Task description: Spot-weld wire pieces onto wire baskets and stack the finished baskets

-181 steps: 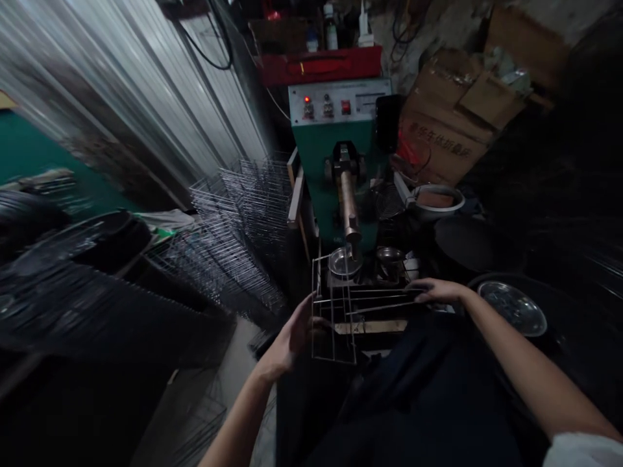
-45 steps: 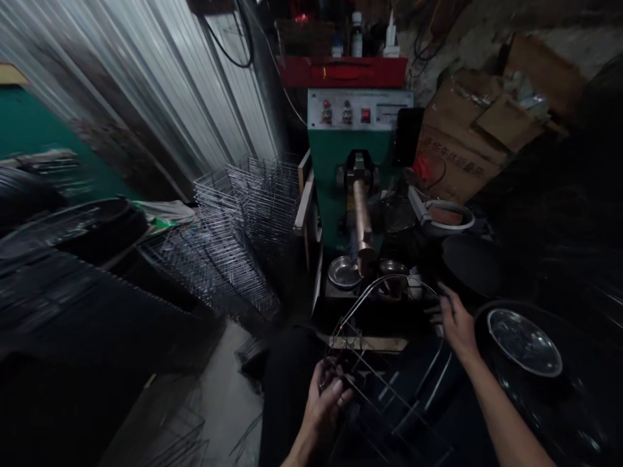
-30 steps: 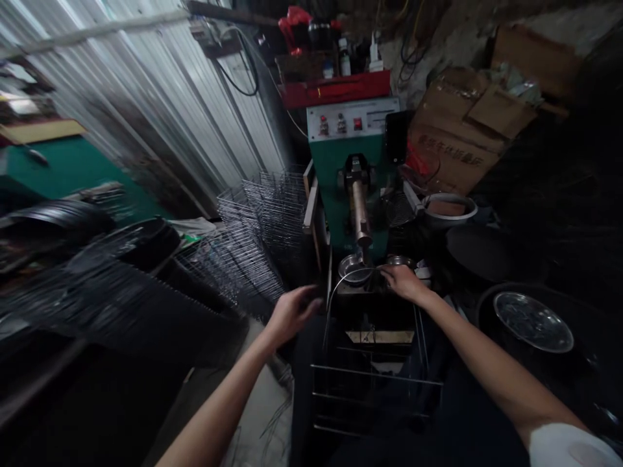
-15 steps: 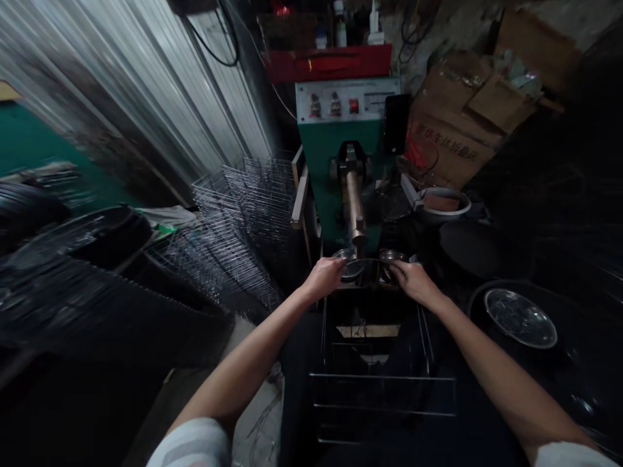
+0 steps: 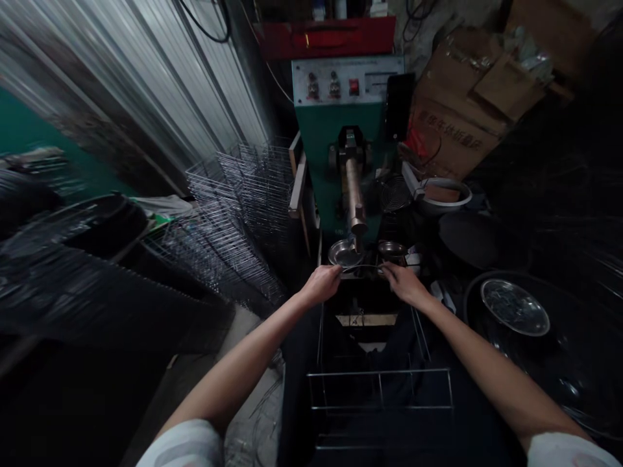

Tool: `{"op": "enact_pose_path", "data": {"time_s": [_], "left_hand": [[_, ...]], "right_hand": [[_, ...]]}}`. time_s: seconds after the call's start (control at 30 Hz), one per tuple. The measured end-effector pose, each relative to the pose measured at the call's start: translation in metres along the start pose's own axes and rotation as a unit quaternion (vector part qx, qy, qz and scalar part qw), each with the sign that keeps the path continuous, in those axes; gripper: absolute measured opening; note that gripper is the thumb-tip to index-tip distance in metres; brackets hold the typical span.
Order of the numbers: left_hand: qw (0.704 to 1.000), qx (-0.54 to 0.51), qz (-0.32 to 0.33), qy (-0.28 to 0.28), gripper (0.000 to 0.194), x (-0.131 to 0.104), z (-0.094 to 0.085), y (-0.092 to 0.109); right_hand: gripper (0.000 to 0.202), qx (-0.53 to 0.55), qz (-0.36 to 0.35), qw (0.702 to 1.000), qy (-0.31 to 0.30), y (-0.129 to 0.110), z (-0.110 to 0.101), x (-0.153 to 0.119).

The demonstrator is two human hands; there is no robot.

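Observation:
My left hand (image 5: 322, 283) and my right hand (image 5: 405, 283) are both closed, pinching the two ends of a thin curved wire (image 5: 361, 266). The wire bows slightly upward between my fingers. It sits just in front of a green machine's copper-coloured arm (image 5: 355, 191), apart from the arm's tip. Below my hands, a rectangular wire rack (image 5: 379, 372) extends over my lap; whether the curved wire is joined to it I cannot tell. Behind the wire stand a shallow metal dish (image 5: 344, 253) on the left and a small metal bowl (image 5: 392, 250) on the right.
The green machine (image 5: 316, 123) has knobs and a red switch on top. Stacked wire racks (image 5: 233, 214) stand at left. A round metal dish (image 5: 516, 307) of small pieces lies at right, near a grey pan (image 5: 445, 196) and a cardboard box (image 5: 452, 130).
Both hands have drawn back a little from the machine's arm towards me, still holding the curved wire. The whole view has shifted slightly, with the machine now higher in the picture.

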State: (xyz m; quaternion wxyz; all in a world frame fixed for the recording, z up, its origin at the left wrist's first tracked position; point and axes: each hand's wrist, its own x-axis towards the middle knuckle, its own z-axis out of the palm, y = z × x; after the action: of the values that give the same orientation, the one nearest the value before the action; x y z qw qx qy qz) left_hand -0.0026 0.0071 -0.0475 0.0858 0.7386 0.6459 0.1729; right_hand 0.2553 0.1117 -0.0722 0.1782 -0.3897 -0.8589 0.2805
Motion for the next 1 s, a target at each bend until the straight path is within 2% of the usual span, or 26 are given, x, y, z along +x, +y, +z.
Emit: {"op": "enact_pose_path", "data": {"time_s": [0.3,0.57,1.0], "left_hand": [[1.0,0.012,-0.012,-0.02,0.019,0.006,-0.003,0.002],[1.0,0.016,-0.013,-0.01,0.02,0.01,-0.017,-0.001],[1.0,0.013,-0.015,-0.003,0.02,0.017,-0.024,-0.007]], "right_hand": [[0.028,-0.058,0.014,0.998,-0.03,0.003,-0.005,0.01],[0.028,-0.102,0.024,0.994,-0.034,-0.011,-0.017,0.021],[0.025,-0.082,-0.026,0.996,-0.023,-0.012,-0.024,0.04]]}}
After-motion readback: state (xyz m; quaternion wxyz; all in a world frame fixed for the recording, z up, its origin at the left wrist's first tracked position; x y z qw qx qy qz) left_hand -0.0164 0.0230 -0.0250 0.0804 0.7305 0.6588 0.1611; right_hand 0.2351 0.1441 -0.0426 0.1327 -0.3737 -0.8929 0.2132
